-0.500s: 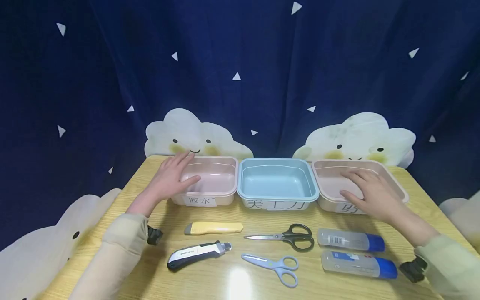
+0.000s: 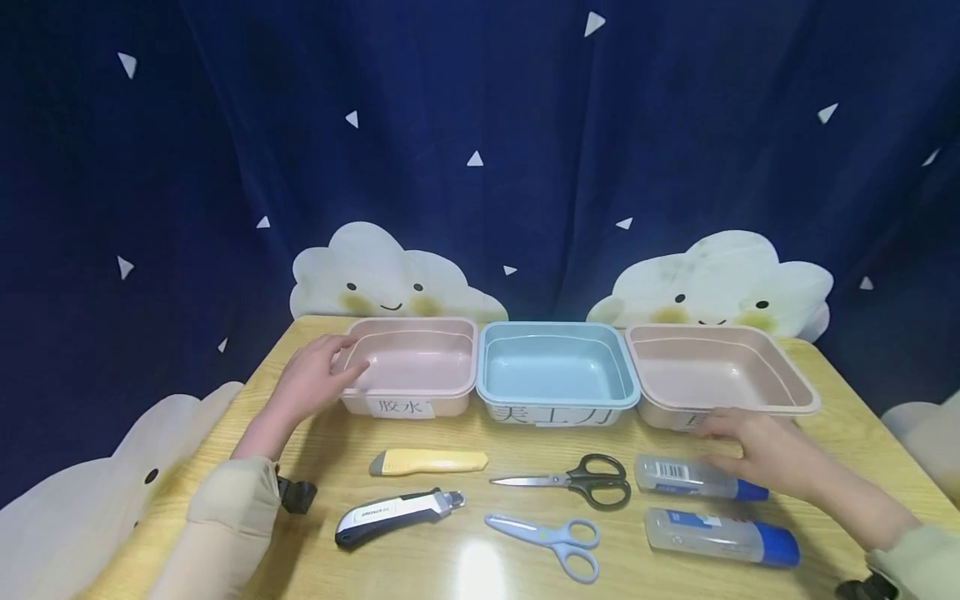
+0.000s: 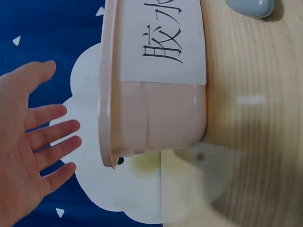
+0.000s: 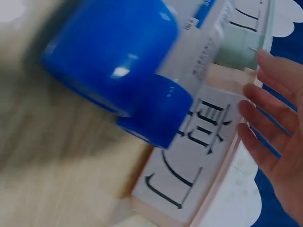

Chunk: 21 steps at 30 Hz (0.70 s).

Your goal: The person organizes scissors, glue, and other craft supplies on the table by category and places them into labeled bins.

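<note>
My left hand [image 2: 309, 379] hovers by the left edge of the left pink bin [image 2: 416, 402], fingers loosely spread and holding nothing. In the left wrist view that hand [image 3: 28, 142] stands apart from the bin's rim. Over the far glue bottle [image 2: 678, 473] with a blue cap is my right hand [image 2: 772, 450], empty, its fingers extended in front of the right pink bin [image 2: 795, 408]. A second glue bottle [image 2: 705, 536] lies nearer. The right wrist view shows both blue caps close up and the hand [image 4: 274, 123] with relaxed fingers.
A light-blue bin [image 2: 555, 400] stands between the pink ones; all carry paper labels. On the wooden table lie a yellow utility knife [image 2: 435, 461], a black-and-silver utility knife [image 2: 397, 514], black-handled scissors [image 2: 596, 481] and blue scissors [image 2: 555, 537]. A dark-blue curtain [image 2: 525, 167] hangs behind.
My right hand has come back from above the right pink bin to over the far glue bottle. My left hand has drawn slightly left and down, off the left bin's opening.
</note>
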Each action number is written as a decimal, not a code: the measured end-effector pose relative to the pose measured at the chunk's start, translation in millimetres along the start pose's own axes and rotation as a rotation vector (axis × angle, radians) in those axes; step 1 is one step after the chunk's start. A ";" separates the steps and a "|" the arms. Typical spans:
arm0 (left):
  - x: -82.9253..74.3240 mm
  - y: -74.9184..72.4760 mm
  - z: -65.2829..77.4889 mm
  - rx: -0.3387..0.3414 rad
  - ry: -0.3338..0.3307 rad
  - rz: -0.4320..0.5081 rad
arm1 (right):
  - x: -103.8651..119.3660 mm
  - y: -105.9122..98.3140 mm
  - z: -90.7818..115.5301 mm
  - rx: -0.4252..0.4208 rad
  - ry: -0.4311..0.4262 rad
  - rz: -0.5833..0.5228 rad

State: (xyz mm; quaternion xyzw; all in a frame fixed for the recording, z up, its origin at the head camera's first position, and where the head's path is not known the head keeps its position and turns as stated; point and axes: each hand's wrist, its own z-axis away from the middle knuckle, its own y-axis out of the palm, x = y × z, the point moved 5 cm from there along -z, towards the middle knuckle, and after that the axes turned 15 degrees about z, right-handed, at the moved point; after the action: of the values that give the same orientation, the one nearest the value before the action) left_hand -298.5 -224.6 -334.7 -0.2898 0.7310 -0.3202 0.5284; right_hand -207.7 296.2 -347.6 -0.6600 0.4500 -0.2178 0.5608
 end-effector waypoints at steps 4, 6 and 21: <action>8.7 0.5 4.9 -0.010 -0.052 0.052 | 1.6 15.4 8.4 0.175 -0.003 -0.014; 12.5 2.1 7.3 -0.003 -0.070 0.099 | 0.9 22.4 11.8 0.259 0.002 -0.049; 31.5 19.3 24.1 0.007 -0.267 0.407 | -0.6 40.9 15.7 0.269 -0.068 -0.226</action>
State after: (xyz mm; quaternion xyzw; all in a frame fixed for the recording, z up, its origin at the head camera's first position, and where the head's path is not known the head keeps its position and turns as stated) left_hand -285.6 -240.4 -373.9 -0.1746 0.6968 -0.1684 0.6750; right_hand -209.9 306.6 -390.1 -0.6323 0.3204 -0.3154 0.6309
